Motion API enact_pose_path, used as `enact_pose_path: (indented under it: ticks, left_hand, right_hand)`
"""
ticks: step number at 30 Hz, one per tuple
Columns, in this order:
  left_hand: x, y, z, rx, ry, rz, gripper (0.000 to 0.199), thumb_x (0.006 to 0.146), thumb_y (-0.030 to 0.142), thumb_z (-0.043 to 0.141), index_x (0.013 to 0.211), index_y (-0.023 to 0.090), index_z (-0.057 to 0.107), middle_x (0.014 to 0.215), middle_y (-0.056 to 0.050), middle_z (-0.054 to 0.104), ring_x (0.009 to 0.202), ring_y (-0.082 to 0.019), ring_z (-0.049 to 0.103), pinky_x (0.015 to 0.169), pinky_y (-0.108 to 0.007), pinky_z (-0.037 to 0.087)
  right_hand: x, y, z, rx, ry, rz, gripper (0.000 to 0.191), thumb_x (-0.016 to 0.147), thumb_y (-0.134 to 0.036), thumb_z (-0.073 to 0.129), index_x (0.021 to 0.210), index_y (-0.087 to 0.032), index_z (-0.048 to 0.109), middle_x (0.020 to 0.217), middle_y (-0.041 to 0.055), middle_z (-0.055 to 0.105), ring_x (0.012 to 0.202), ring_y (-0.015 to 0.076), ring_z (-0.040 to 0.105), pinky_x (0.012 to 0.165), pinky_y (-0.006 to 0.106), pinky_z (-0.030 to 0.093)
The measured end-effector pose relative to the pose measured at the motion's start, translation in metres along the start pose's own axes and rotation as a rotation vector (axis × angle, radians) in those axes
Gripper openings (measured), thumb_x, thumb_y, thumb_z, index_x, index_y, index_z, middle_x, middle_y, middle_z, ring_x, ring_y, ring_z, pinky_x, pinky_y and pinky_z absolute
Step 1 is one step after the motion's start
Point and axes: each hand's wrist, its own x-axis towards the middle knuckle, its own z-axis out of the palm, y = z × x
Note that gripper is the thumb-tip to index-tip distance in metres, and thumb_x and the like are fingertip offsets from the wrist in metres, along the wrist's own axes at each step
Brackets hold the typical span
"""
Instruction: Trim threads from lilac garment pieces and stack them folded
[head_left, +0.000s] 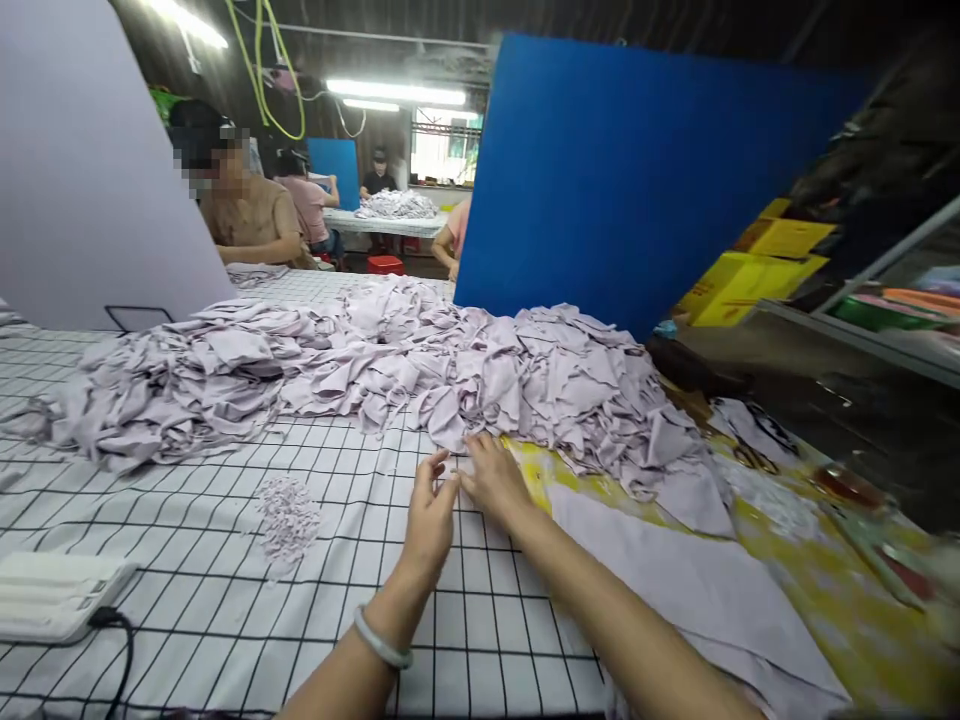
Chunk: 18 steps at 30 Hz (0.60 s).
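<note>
My left hand [432,512] is just above the checked tablecloth, fingers bent and apart, with nothing visible in it. Beside it, my right hand [496,482] reaches to the front edge of a long heap of pale lilac cloth pieces [465,360]. Its fingers are stretched forward, with the tips at the cloth; I see no piece lifted. The thumbs of both hands are close together, and I cannot tell whether they touch. Under my right forearm lie larger flat sheets of the same lilac fabric [675,570].
Small cloth scraps [288,522] form a little pile at left, near a white power strip [60,595] with a black cable. Scissors [756,458] lie at right on a yellow cover. A blue panel [637,180] and a pale panel [97,170] stand behind the heap. Co-workers [251,215] sit beyond.
</note>
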Motion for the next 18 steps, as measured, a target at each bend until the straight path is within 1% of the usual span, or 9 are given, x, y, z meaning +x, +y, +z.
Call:
enact_pose_path:
  ticks: [2,4,7,9,11,13,15,17,18]
  left_hand:
    - [0.005,-0.005,-0.024,0.078,0.026,-0.01,0.039,0.094,0.029,0.044,0.133,0.024,0.049,0.147,-0.012,0.05,0.138,-0.026,0.047,0.113,-0.047,0.042]
    - [0.012,-0.009,-0.043,0.2,0.031,0.069,0.048,0.09,0.023,0.046,0.139,0.026,0.046,0.153,-0.012,0.042,0.144,-0.027,0.039,0.116,-0.05,0.038]
    - [0.023,-0.01,-0.062,0.396,0.029,0.251,0.059,0.085,0.02,0.055,0.143,0.026,0.046,0.162,-0.011,0.028,0.152,-0.031,0.021,0.12,-0.056,0.028]
    - [0.022,-0.002,-0.073,0.493,-0.033,0.35,0.043,0.082,0.022,0.063,0.125,0.025,0.063,0.158,-0.012,0.038,0.151,-0.035,0.021,0.119,-0.06,0.025]
    - [0.011,0.013,-0.087,0.487,-0.196,0.4,0.019,0.079,0.022,0.067,0.097,0.023,0.072,0.138,-0.012,0.058,0.14,-0.035,0.04,0.115,-0.057,0.033]
    - [-0.007,0.032,-0.103,0.36,-0.406,0.333,0.006,0.081,0.023,0.066,0.085,0.022,0.071,0.108,-0.01,0.07,0.112,-0.028,0.061,0.1,-0.047,0.047]
    - [-0.026,0.052,-0.119,0.196,-0.57,0.147,0.008,0.083,0.026,0.067,0.082,0.019,0.069,0.086,-0.005,0.067,0.085,-0.02,0.063,0.08,-0.034,0.053]
    - [-0.039,0.067,-0.13,0.065,-0.68,-0.029,0.017,0.081,0.033,0.072,0.082,0.017,0.066,0.073,-0.001,0.06,0.065,-0.013,0.056,0.059,-0.024,0.047]
    - [-0.041,0.07,-0.132,0.023,-0.7,-0.089,0.021,0.08,0.036,0.074,0.083,0.017,0.065,0.069,0.001,0.057,0.059,-0.011,0.051,0.052,-0.022,0.042]
  right_hand:
    - [0.036,-0.009,0.019,-0.036,-0.018,0.011,0.017,0.076,-0.006,0.061,0.086,-0.019,0.062,0.098,0.0152,0.065,0.096,0.0303,0.059,0.081,0.042,0.048]
    - [0.042,-0.026,0.024,-0.015,-0.011,-0.028,0.016,0.077,-0.004,0.056,0.081,-0.019,0.059,0.097,0.0145,0.065,0.099,0.0294,0.058,0.086,0.042,0.047]
    - [0.003,-0.063,0.002,0.205,-0.054,-0.273,0.009,0.083,-0.012,0.054,0.085,-0.021,0.055,0.089,0.008,0.063,0.09,0.0235,0.058,0.086,0.039,0.048]
    - [-0.036,-0.088,-0.026,0.472,-0.123,-0.424,0.005,0.085,-0.017,0.053,0.083,-0.022,0.053,0.081,0.0048,0.06,0.08,0.021,0.057,0.08,0.038,0.049]
    - [-0.07,-0.103,-0.062,0.718,-0.249,-0.302,0.006,0.09,-0.022,0.055,0.084,-0.023,0.054,0.076,0.0023,0.058,0.071,0.0177,0.056,0.068,0.033,0.049]
    - [-0.09,-0.106,-0.099,1.001,-0.303,-0.071,0.011,0.096,-0.03,0.053,0.087,-0.024,0.056,0.067,-0.002,0.056,0.054,0.0128,0.051,0.055,0.029,0.046]
    - [-0.094,-0.098,-0.13,1.255,-0.248,0.103,0.017,0.098,-0.039,0.054,0.086,-0.027,0.057,0.052,-0.0081,0.044,0.038,0.0094,0.039,0.047,0.027,0.043]
    - [-0.086,-0.083,-0.146,1.379,-0.131,0.192,0.022,0.093,-0.046,0.062,0.082,-0.028,0.057,0.045,-0.0117,0.03,0.032,0.0078,0.027,0.042,0.026,0.039]
    - [-0.079,-0.073,-0.146,1.382,-0.077,0.229,0.025,0.089,-0.048,0.066,0.079,-0.027,0.056,0.044,-0.0121,0.026,0.032,0.0075,0.024,0.04,0.025,0.037]
